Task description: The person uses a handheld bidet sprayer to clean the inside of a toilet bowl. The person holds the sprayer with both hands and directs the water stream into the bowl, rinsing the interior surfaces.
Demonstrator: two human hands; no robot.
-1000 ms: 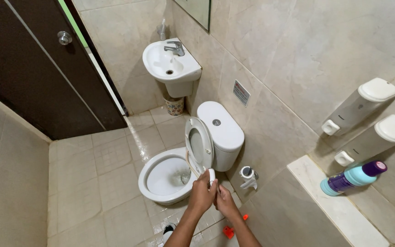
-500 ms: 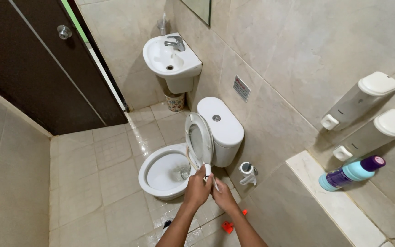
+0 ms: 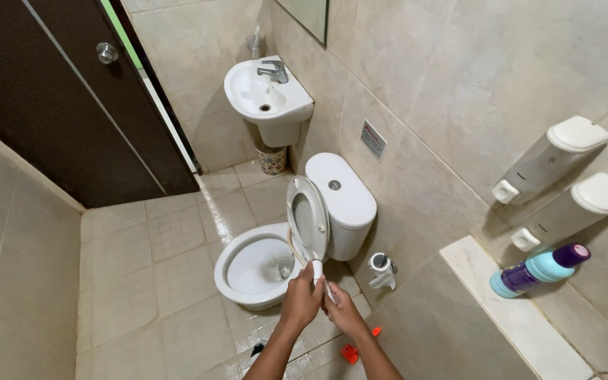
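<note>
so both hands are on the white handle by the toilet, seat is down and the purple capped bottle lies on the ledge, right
Not quite: the toilet seat is raised, standing upright against the tank, as the head view shows. The rest holds: left hand and right hand grip the white handle, and the purple-capped bottle lies on the ledge.

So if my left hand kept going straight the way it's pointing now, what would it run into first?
Most likely the raised toilet seat. The left hand grips a white handle aimed up toward the seat's lower edge, with the bowl just left. Depth is hard to judge.
</note>
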